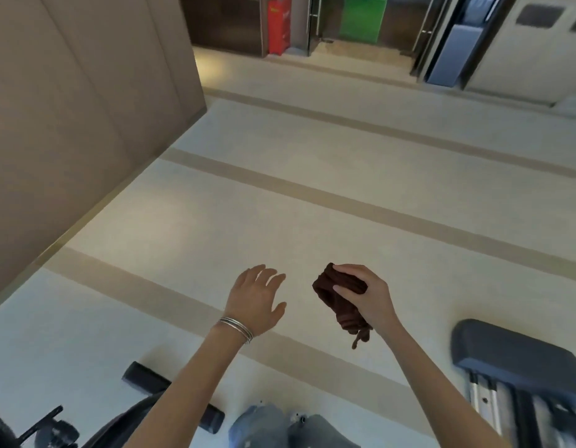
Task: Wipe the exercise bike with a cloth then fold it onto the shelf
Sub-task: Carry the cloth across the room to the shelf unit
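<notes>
The right hand [365, 297] holds the dark brown cloth [340, 300] bunched in midair over the floor [312, 195], the left hand [256, 300] open beside it; soft and light, probably easiest folded once taken by two corners.

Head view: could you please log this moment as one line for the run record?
right hand holds bunched brown cloth | left hand open, empty | both above floor | cloth not folded
</notes>
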`<state>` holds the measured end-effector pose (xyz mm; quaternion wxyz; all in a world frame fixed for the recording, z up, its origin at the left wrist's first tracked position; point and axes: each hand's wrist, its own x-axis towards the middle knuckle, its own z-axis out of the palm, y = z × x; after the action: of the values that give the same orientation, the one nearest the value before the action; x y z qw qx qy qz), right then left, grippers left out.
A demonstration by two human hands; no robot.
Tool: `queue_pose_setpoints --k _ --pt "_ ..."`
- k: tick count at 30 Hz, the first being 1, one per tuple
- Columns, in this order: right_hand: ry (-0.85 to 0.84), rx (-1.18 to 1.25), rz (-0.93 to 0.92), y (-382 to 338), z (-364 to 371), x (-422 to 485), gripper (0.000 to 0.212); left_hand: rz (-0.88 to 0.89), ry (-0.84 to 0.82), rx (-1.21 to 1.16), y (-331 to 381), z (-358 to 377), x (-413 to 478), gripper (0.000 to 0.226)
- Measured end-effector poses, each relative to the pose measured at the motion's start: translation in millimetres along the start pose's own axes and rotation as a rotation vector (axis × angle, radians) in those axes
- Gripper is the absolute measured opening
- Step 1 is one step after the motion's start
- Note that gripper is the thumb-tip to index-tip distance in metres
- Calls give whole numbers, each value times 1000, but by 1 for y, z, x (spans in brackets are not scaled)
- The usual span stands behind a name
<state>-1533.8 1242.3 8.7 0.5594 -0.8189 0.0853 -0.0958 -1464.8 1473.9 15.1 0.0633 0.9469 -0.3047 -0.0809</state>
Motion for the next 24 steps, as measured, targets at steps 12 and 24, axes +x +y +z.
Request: queue_pose_setpoints --k 12,24 --pt "191 -19 181 34 -52 62 41 213 25 49 5 2 145 64" --pt "357 -44 274 42 -78 147 37 348 -3 118 7 -22 288 66"
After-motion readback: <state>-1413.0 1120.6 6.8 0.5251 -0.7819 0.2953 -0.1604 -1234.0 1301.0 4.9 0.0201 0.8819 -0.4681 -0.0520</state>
